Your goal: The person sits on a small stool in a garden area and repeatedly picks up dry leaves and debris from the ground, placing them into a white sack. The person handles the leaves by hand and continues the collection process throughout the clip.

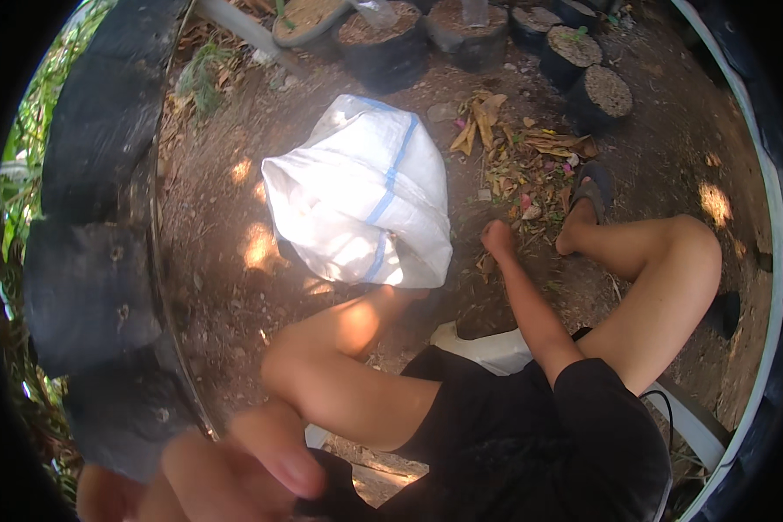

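- Our right hand [498, 237] reaches down between the knees to the ground, fingers curled together into a loose fist; whether it grips anything we cannot tell.
- It sits at the edge of a scatter of dry leaves [531, 170] on the bare soil [226, 287], just right of the sack.
- The sack [361, 196], white with blue stripes, lies on the soil in front of us, bulging and folded over, its lower edge close to our left knee [291, 365].
- Our left hand [226, 474] is raised very near the camera at the lower left, blurred; its fingers look bent, but we cannot tell whether it holds anything.
- Our right foot wears a dark sandal [593, 187], planted among the leaves just right of the right hand.
- We sit low, in black shorts [531, 435], on something white [496, 348] that shows between the thighs.
- Along the far edge of the ground stands a row of black grow bags [391, 43] filled with soil, more of them curving to the right [602, 96].
- On the left, large black bags [91, 287] stack up beside us, with green foliage [35, 113] behind them.
- Sun patches dapple the soil near the sack.
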Tool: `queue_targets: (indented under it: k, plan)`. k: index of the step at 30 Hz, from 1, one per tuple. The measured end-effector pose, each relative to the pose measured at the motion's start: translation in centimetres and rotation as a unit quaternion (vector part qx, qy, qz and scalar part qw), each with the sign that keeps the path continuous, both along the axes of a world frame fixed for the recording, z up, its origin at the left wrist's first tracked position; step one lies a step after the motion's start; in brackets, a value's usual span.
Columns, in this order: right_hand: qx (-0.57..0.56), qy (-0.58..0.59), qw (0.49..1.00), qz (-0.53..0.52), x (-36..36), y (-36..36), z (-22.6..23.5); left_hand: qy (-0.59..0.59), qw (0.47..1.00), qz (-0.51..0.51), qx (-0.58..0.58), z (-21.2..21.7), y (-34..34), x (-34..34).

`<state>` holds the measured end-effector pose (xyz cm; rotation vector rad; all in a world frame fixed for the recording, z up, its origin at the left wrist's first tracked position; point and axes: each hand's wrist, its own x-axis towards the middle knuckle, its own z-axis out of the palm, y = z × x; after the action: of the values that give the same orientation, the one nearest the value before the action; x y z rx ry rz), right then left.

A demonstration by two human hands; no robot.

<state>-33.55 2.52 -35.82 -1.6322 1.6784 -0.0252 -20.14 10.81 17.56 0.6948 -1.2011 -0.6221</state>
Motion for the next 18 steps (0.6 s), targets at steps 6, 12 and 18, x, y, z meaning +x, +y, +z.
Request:
queue_targets:
  k: [6,12,18]
  plan:
    - [0.034,-0.254,0.932,0.257,7.4,-2.6,5.9,0.045,0.999,0.0,0.027,-0.8,1.3,-1.9]
    - [0.19,-0.255,0.937,0.145,6.3,-3.3,9.4,0.055,0.997,-0.013,0.047,-1.0,1.7,-2.3]
    - [0.051,0.056,0.994,-0.073,-3.0,-6.0,6.0,0.066,0.996,-0.025,0.055,-1.4,1.6,-2.9]
